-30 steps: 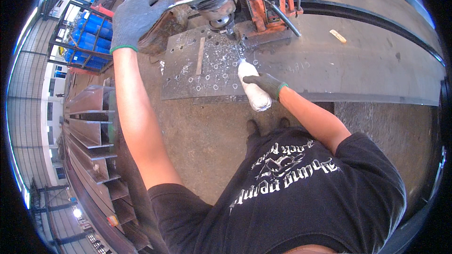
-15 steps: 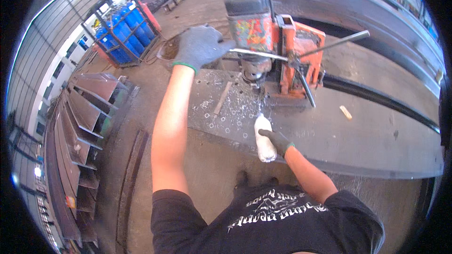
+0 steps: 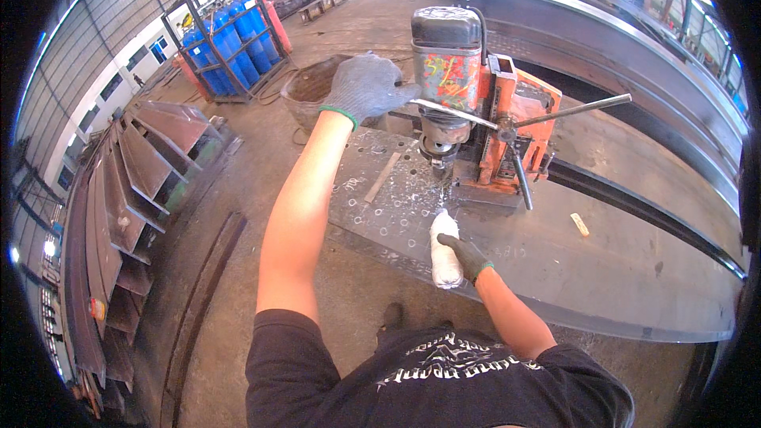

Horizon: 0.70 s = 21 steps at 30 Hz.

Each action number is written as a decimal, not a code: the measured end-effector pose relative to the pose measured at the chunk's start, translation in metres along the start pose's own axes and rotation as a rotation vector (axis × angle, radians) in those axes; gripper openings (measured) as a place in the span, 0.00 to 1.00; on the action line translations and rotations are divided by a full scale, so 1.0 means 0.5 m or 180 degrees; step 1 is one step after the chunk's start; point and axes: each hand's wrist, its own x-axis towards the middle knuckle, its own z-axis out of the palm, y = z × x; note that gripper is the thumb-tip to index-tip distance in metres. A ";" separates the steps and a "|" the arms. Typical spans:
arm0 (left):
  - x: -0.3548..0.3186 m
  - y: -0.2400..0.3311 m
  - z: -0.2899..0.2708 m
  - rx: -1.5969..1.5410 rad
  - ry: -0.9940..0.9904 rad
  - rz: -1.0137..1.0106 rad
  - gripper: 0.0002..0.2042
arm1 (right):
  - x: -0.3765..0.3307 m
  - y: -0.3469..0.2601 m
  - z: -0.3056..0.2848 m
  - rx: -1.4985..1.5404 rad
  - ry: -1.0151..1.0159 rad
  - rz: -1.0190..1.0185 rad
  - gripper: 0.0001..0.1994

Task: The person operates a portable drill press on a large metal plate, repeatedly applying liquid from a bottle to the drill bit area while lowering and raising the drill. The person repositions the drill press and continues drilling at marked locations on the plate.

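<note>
An orange magnetic drill (image 3: 448, 79) with a dark motor stands on a large flat steel plate (image 3: 547, 277). Gloved in grey, my left hand (image 3: 366, 89) is closed around the end of one metal feed-handle arm (image 3: 460, 113) to the left of the motor. My right hand (image 3: 468, 257), in a darker glove, grips a white squeeze bottle (image 3: 445, 260). The bottle's narrow end points up at the drill's cutter (image 3: 444, 173), above the plate. Chips, wet-looking spots, drilled holes and chalk circles cover the plate around the cutter.
A flat metal strip (image 3: 383, 177) and a small pale piece (image 3: 579, 225) lie on the plate. Beyond it sits a round bin (image 3: 313, 83). Blue gas cylinders (image 3: 230, 43) stand caged at the back left. Steel sections (image 3: 131, 214) line the left; large beams (image 3: 571, 40) lie behind the drill.
The whole view has shifted, so the drill, plate and hands appear lower and slightly to the right. Both hands keep their grips, and the bottle still points at the cutter.
</note>
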 end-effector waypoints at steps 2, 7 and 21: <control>0.002 0.001 0.001 -0.0036 0.0002 -0.0005 0.31 | 0.001 0.001 -0.006 0.0045 -0.0043 -0.0010 0.24; 0.003 0.003 0.005 -0.0026 0.0139 0.0032 0.30 | 0.014 0.011 -0.019 0.0035 -0.0101 -0.0129 0.32; -0.010 0.012 -0.008 -0.0148 0.0028 -0.0029 0.31 | 0.017 0.012 -0.022 -0.0208 0.0007 -0.0147 0.33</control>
